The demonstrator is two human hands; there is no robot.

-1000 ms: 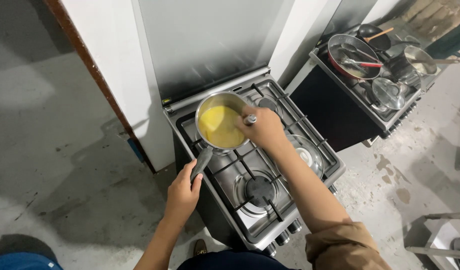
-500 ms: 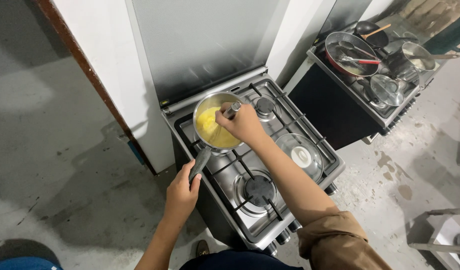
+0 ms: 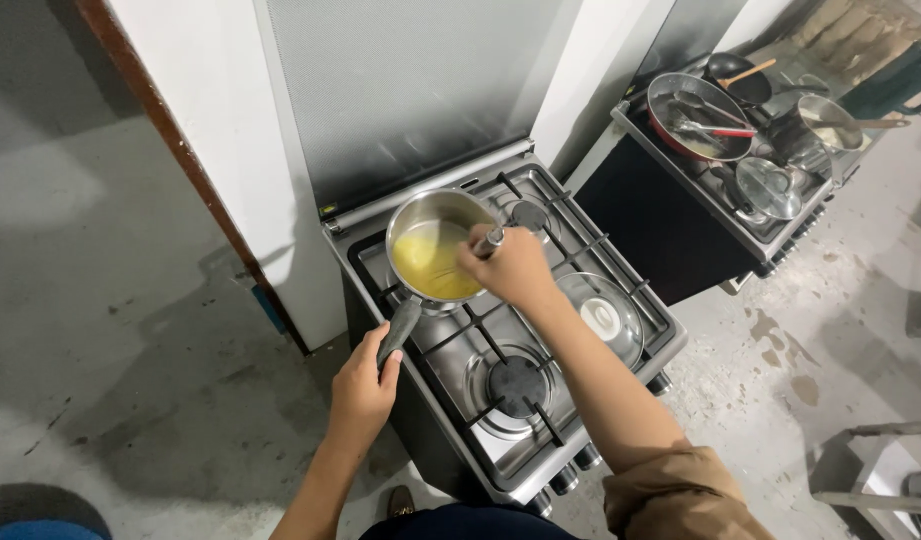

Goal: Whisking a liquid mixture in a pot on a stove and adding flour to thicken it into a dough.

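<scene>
Left hand (image 3: 363, 385) gripping the saucepan (image 3: 435, 250) handle, right hand (image 3: 507, 266) closed round a metal utensil (image 3: 491, 239) over the yellow sauce (image 3: 430, 267), gas stove (image 3: 500, 380) underneath

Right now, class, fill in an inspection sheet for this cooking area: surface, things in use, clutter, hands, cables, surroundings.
Surface: steel gas stove, grates in place.
Things in use: saucepan of yellow liquid on the back left burner; metal utensil in it.
Clutter: glass lid lying on the right burner.
Hands: left hand grips the pan handle; right hand holds the utensil.
Cables: nothing seen.
Surroundings: second stove crowded with pans; stained concrete floor.
</scene>
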